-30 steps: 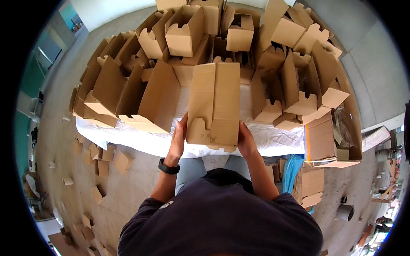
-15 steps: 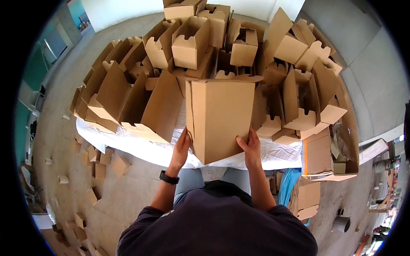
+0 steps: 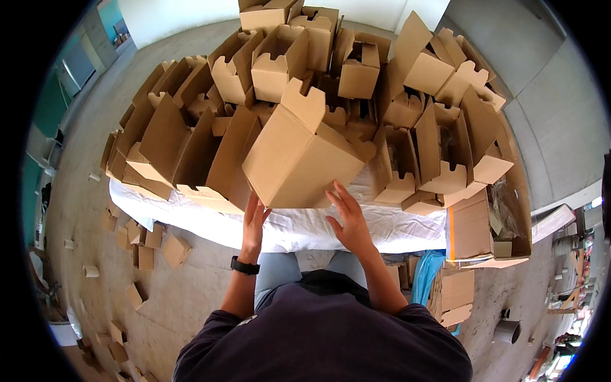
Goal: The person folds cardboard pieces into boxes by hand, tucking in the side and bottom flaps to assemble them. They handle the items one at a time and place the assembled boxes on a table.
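A brown cardboard box (image 3: 302,156) stands tilted in front of me above the white cloth, its notched flap sticking up at the far end. My left hand (image 3: 254,219) is at its lower left corner, fingers stretched out and touching the cardboard. My right hand (image 3: 347,219) is open, fingers spread, with the fingertips at the box's lower right side. Whether the box rests on the cloth or on the boxes behind it, I cannot tell. To its left is an open, empty-looking box (image 3: 232,159); to its right stands a narrower open box (image 3: 396,165).
Several open cardboard boxes (image 3: 279,60) are stacked across the table, which is covered by a white cloth (image 3: 407,226). A large carton (image 3: 471,232) with clear plastic inside stands at the right. Small cardboard pieces (image 3: 176,250) lie on the floor at left; blue plastic (image 3: 428,277) hangs at right.
The box has turned and tipped away from me, and its notched flap now shows. My right hand has loosened from its side and its fingers have spread; my left hand has slid to the lower corner.
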{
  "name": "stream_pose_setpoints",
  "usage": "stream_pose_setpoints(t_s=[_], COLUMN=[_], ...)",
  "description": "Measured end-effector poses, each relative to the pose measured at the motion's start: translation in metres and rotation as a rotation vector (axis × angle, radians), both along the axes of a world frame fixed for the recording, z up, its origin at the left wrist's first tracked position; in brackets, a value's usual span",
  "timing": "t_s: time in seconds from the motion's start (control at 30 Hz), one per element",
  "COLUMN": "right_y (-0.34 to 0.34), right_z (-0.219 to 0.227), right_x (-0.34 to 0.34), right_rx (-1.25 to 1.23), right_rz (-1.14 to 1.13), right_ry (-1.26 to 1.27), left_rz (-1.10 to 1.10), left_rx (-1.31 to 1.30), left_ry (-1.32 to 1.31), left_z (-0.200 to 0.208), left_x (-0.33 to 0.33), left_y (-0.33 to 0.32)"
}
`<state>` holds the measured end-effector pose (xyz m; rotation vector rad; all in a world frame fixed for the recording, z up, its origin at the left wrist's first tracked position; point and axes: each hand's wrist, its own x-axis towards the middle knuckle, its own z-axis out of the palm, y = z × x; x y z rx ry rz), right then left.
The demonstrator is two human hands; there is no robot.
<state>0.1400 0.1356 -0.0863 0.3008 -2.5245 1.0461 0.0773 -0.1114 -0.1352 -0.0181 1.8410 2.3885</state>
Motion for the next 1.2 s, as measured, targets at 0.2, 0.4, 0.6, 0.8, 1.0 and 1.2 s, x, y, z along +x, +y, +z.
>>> stream_pose_setpoints(t_s=[0.2, 0.4, 0.6, 0.8, 1.0, 1.2], right_y=[0.016, 0.022, 0.013, 0.007, 0.025, 0.016], right_z=[-0.005, -0.01, -0.014, 0.0, 0.005, 0.044], right_x=[-0.015, -0.039, -0.036, -0.03, -0.019, -0.013], right_rx=[-0.139, -0.338, -0.265, -0.195, -0.377, -0.039], right_rz=[-0.163, -0.202, -0.173, -0.176, 0.055, 0.141], right_ry=[0.199, 0.076, -0.03, 0.042, 0.021, -0.006], left_rz=[0.049, 0.257, 0.219, 0.231, 0.193, 0.176], left_rx=[0.191, -0.144, -0.585, -0.624, -0.557, -0.543], left_ry=[0.06, 0.418, 0.585, 0.569, 0.575, 0.577], left_z=[0.012, 0.049, 0.056, 0.05, 0.052, 0.051], left_x=[0.009, 0.024, 0.032, 0.027, 0.023, 0.021], left_y=[-0.001, 0.006, 0.006, -0.004, -0.004, -0.006])
